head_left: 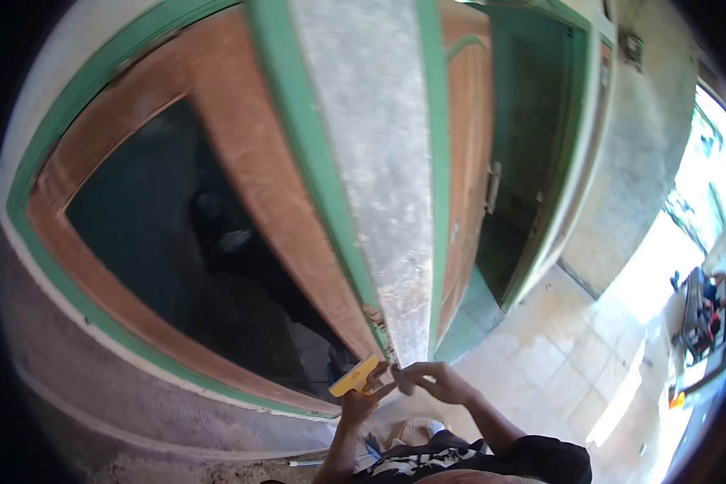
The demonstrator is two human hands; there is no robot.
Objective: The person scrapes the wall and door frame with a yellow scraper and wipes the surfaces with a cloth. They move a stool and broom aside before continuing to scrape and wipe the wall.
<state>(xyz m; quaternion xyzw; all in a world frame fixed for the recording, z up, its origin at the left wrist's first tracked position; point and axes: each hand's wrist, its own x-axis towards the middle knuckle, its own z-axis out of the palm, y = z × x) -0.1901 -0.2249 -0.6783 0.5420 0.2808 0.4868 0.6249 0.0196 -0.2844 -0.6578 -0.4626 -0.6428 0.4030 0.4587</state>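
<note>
My left hand [366,395] grips a yellow flat spreader [353,377], a rectangular piece with small dark print, in front of the lower corner of the brown window frame [274,177]. Beside it, my right hand [431,381] has its fingers bent and brought together close to the left fingertips. Whatever lies between those right fingers is too small to make out. Both hands are at the foot of the visible grey wall strip [371,105]. Near them, the green trim [319,161] has a chipped, rough patch [375,316].
To the right, a brown door [466,161] with a metal handle [493,187] stands beside a dark doorway [528,121]. Pale tiles [569,347] cover the floor. A bench-like piece with items on it [706,310] is at far right. Beige cloth or sacking [411,433] lies near my body.
</note>
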